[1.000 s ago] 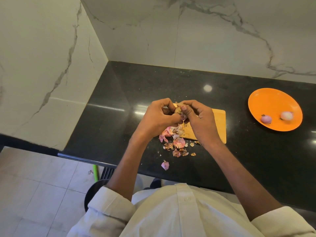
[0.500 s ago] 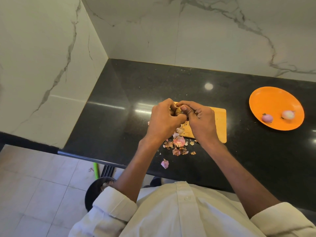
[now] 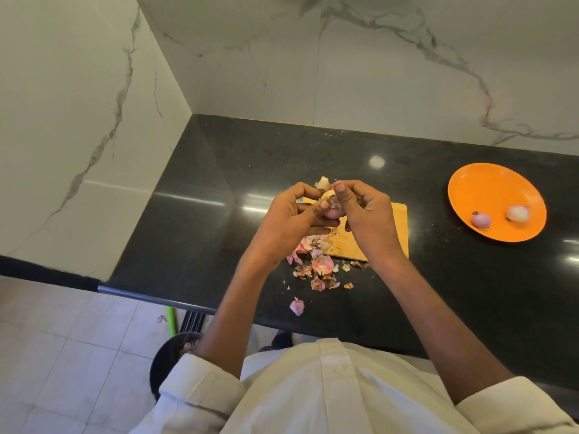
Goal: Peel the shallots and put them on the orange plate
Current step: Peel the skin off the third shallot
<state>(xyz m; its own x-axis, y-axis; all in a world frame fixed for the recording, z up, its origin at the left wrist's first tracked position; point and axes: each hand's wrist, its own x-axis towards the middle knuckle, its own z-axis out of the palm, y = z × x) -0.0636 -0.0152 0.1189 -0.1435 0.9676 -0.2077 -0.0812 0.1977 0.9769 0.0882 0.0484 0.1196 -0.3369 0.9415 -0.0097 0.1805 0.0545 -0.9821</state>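
Half-peeled shallot [image 3: 331, 210] held above the wooden cutting board [image 3: 398, 228], pink flesh showing low, dry brown skin clinging higher up. Cradled from below and behind by the left hand [image 3: 289, 225], fingers curled round it. Pinched at the top by the right hand [image 3: 365, 219], thumb and forefinger closed on a loose flap of papery skin [image 3: 322, 183] sticking up past the fingertips. Step in hand, by the look of it: stripping the outer layer.

To do it well: steady the bulb with the left hand without squeezing hard, since the bared flesh is likely slick. Pull the flap down toward the root end in one long strip, not in crumbs. Turn the bulb a little after each pull to bring the next patch of skin under the thumb. Check the root end for leftover brown bits before letting go.

Just below, a heap of shed skins [image 3: 319, 267] over the board's near edge and the black bench [image 3: 219, 183]; best dropped there, clear of the plate.

Well off to the right, the orange plate [image 3: 488, 189] with two peeled shallots [image 3: 481, 219] lying near its front, apart from each other. Next stop for this one once bare.
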